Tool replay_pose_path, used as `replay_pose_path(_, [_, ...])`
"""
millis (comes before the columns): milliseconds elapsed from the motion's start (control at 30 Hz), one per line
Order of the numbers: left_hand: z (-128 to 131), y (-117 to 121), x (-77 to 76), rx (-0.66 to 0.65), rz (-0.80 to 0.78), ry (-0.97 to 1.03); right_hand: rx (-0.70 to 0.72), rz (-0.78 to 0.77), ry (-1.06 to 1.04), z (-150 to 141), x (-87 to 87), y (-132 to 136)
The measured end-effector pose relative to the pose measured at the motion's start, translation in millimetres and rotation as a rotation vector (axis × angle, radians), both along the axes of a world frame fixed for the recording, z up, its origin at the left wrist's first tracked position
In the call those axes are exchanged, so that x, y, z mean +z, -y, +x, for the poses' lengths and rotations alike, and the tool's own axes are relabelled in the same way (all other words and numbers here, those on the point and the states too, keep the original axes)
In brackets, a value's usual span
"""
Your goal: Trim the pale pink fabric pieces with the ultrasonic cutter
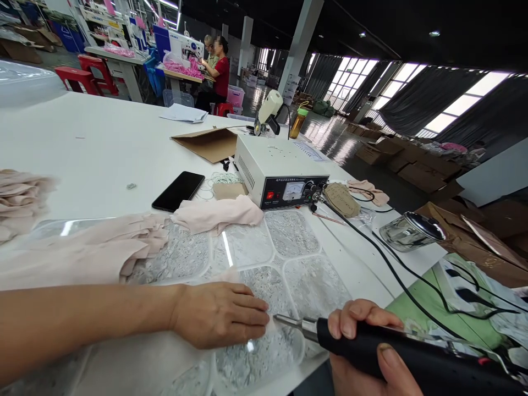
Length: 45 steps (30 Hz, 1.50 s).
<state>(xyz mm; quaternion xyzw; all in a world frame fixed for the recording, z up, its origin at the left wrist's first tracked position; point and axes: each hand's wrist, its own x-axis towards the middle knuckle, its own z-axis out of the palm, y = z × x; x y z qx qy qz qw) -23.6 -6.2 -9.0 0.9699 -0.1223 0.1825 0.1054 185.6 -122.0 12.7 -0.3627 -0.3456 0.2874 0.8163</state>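
My left hand (220, 313) lies palm down on a clear plastic sheet (247, 247) that covers compartments of small white pieces, fingers together, pressing a bit of pale fabric at its fingertips. My right hand (363, 352) is wrapped round a black handheld tool (412, 360) whose metal tip (289, 322) points left and nearly touches the left fingertips. A black cable (371, 242) runs from the tool to a white control box (280, 170) with a dial and red switch.
Pale pink fabric pieces (99, 247) lie left and behind the tray. A black phone (178, 191), cardboard (208, 144), a glass jar on its side (408, 231) and a bottle (297, 122) sit on the white table (82, 143). Other people work at a sewing station far back.
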Motion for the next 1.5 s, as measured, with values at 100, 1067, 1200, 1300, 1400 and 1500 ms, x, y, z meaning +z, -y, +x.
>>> replay_pose_path(100, [-0.5, -0.2, 0.2, 0.002, 0.006, 0.003, 0.019, 0.001, -0.001, -1.6, 0.5, -1.4])
replay_pose_path(1067, [-0.3, 0.0, -1.0, 0.012, -0.024, -0.018, 0.022, -0.023, -0.033, 1.2, 0.2, 14.0])
replay_pose_path(1200, [-0.1, 0.1, -2.4, 0.014, -0.042, -0.039, 0.024, -0.017, -0.007, -1.7, 0.7, 10.7])
replay_pose_path(1300, [-0.1, 0.1, -2.3, 0.009, -0.044, -0.022, 0.023, -0.017, 0.007, -2.6, 0.6, 10.3])
replay_pose_path(1400, [-0.2, -0.1, -1.5, 0.004, -0.05, 0.006, 0.02, -0.018, 0.039, -3.5, 1.3, 9.9])
replay_pose_path(1500, [-0.4, -0.2, -1.3, 0.005, -0.061, 0.025, 0.025, -0.015, 0.067, -4.2, 2.6, 8.4])
